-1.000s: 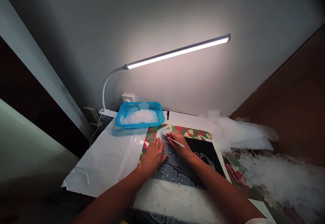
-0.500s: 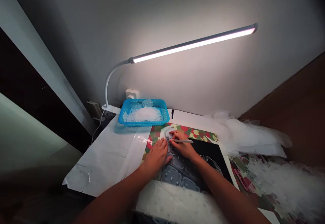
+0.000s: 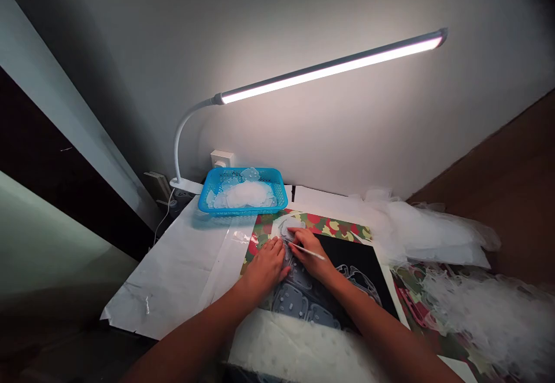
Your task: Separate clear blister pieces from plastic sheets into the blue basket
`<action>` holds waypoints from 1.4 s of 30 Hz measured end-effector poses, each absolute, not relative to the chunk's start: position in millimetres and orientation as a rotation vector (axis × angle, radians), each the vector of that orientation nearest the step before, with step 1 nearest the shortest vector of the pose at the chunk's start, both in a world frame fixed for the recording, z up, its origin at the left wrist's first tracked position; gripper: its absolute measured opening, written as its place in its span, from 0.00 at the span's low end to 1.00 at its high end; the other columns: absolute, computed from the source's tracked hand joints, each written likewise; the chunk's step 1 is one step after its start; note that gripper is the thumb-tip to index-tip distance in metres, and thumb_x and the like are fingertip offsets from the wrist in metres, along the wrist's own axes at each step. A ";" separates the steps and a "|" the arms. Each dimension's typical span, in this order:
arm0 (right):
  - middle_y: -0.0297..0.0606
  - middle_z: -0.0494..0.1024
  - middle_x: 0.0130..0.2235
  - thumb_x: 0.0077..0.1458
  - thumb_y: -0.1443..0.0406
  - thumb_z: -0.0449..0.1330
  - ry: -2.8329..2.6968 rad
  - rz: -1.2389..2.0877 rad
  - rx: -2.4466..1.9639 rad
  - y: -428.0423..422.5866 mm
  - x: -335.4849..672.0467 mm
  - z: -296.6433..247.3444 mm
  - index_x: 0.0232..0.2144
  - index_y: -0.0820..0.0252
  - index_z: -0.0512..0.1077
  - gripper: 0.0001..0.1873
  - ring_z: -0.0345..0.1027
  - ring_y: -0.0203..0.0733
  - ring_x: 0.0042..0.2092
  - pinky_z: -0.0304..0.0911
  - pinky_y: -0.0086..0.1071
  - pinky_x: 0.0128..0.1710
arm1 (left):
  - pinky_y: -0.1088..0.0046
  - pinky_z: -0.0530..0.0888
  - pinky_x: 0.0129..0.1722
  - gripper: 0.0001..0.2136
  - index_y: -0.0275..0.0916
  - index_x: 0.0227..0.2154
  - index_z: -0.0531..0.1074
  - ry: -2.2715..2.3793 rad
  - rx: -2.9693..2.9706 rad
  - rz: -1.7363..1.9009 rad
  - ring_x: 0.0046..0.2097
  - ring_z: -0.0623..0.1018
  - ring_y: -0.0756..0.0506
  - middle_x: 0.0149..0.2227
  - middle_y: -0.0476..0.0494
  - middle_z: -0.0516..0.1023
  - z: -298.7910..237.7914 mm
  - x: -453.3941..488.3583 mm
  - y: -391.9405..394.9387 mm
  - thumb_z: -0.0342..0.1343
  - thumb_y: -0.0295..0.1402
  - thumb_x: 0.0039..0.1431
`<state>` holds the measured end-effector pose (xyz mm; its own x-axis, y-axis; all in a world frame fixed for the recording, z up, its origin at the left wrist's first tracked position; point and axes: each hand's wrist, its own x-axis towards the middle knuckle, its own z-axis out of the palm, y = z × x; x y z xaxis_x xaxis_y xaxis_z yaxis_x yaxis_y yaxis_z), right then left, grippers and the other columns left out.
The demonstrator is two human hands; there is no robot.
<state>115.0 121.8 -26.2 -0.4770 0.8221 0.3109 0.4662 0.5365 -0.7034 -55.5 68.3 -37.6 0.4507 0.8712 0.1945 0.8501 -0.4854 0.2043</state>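
In the head view my left hand (image 3: 269, 264) lies palm down on a translucent sheet with cut-out shapes (image 3: 291, 300), its thumb apart from the fingers. My right hand (image 3: 311, 251) pinches a slim white pen-like tool (image 3: 311, 252). The tool's shaft slants down to the right, and its tip is too small to make out. Just beyond my fingertips sit small translucent white pieces (image 3: 288, 226). Beneath the sheet is a black board (image 3: 347, 250).
A blue basket (image 3: 243, 210) of white translucent pieces stands at the back. A lit lamp (image 3: 329, 70) stretches above the table. Piles of clear scraps (image 3: 481, 308) and white film (image 3: 433, 229) lie at right. A whitish dotted sheet (image 3: 295, 345) covers the front.
The pen-like tool in my right hand has swung from nearly level to slanting down to the right. My left hand stays in place on the sheet. The view has shifted slightly.
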 end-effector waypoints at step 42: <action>0.44 0.75 0.54 0.46 0.57 0.69 -1.144 1.650 -1.254 58.7 219.6 14.4 0.23 0.60 0.67 0.17 0.75 0.37 0.32 0.68 0.29 0.25 | 0.70 0.75 0.34 0.20 0.35 0.48 0.72 0.710 0.720 0.973 0.33 0.78 0.47 0.40 0.38 0.78 -2.3 -57.4 80.6 0.61 0.41 0.57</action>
